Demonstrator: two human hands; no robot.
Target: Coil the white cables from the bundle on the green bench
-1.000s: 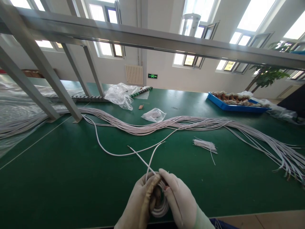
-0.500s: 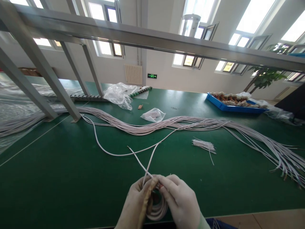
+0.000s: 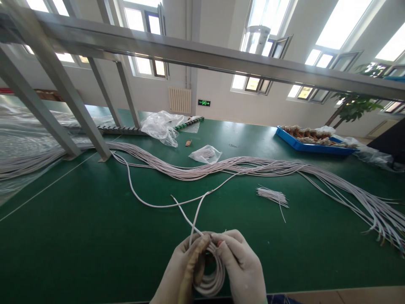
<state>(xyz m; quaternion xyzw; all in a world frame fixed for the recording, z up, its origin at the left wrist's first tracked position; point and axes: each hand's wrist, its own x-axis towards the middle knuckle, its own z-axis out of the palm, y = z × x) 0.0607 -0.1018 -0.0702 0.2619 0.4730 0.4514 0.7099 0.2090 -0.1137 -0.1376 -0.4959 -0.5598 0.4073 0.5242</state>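
Both hands wear pale gloves and meet low in the middle of the head view. My left hand (image 3: pixel 185 264) is closed around the left side of a coiled white cable (image 3: pixel 217 276). Pinched at the top right of that coil is my right hand (image 3: pixel 242 261), its fingertips touching the left thumb; a small reddish spot shows between its fingers. Two cable ends rise from the coil and cross above the hands. What exactly lies between the fingertips is hidden.
A long bundle of white cables (image 3: pixel 190 171) runs across the green table (image 3: pixel 110 240). Short white ties (image 3: pixel 272 197) lie right of centre. Behind are a small plastic bag (image 3: pixel 205 154), a blue tray (image 3: pixel 311 145) and a metal frame (image 3: pixel 68 95).
The right hand's fingers have shifted slightly at the top of the coil, and more of the coil's opening shows. The left hand keeps its hold. The whole view has tilted a little.
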